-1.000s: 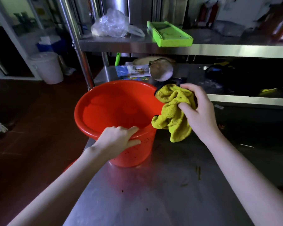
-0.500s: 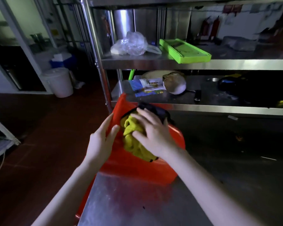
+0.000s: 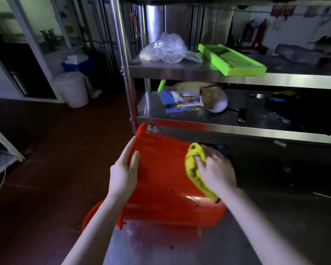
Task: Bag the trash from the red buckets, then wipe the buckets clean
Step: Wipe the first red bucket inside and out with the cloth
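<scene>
Red bucket (image 3: pixel 161 178) lies tipped on its side on the steel worktop (image 3: pixel 180 245), outer wall facing up. Its rim end pokes out past the worktop's left edge. A second red curve shows below that rim end; cannot tell if it is another bucket.

Left hand (image 3: pixel 124 169) sits on the bucket's wall at the rim end. Fingers (image 3: pixel 136 155) are straight and laid flat, bracing but gripping nothing.

Right hand (image 3: pixel 216 169) is on the bucket's wall toward the base end. Its fingers are curled over a bunched yellow cloth (image 3: pixel 194 169), holding it against the plastic. The cloth's tail trails down the wall toward the base. The step looks like wiping the outside; no trash is visible in or around the bucket.

Dark specks (image 3: pixel 171 247) lie on the worktop just in front of the bucket, with a few on its wall low down.

Steel shelf rack (image 3: pixel 218 129) stands just behind the bucket, and its post (image 3: pixel 130 104) is close to the rim.

Risks, as I judge them:
- A round bucket on its side can roll, and a flat palm is a weak brake. A hard stroke toward the rim end could push it off the worktop edge.
- The rim could knock the post if the bucket swings.
- The trailing cloth could drag through the specks and smear the wiped wall again.
- The inside is out of view, so it may get missed.
</scene>
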Motion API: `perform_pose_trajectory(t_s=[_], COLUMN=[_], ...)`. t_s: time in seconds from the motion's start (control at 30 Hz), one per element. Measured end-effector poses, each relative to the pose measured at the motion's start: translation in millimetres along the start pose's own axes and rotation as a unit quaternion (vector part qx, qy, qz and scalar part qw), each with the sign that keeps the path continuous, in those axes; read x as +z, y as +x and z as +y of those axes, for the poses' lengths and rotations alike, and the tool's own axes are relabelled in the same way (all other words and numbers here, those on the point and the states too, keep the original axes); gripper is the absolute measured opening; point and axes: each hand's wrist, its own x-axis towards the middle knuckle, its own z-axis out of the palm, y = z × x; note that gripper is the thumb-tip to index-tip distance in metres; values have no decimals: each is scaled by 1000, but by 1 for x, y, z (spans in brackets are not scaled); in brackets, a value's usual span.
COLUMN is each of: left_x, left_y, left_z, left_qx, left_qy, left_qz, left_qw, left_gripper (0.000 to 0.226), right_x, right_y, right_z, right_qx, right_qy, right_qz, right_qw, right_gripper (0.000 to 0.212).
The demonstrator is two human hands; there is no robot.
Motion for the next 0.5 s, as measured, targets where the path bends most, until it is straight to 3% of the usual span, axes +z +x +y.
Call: perform_pose_trajectory(t_s=[0.1,0.2,0.33,0.4,0.5], left_x=[1,4,4,1,-4], left_y=[1,5,17,18,17], left_z=[-1,2,1,-1,-3], left_qx=[1,-3,-8,-24,-33], left_qy=[1,7,37,24,33], left_qz=[-3,-14,-1,1,9], left_qw=[1000,1000,999,999,999], left_gripper=[39,38,39,39,38], right_x=[-5,1,23,29,28], right_y=[1,2,-10,-13,-13], right_z=[36,-9,-112,-128,-99], right_qx=[82,-14,-166,-197,-187], right_qy=[30,-17,13,18,10], right_qz=[-12,19,25,8,19], right_qw=[996,1000,986,980,982], right_gripper=[43,51,55,56,56])
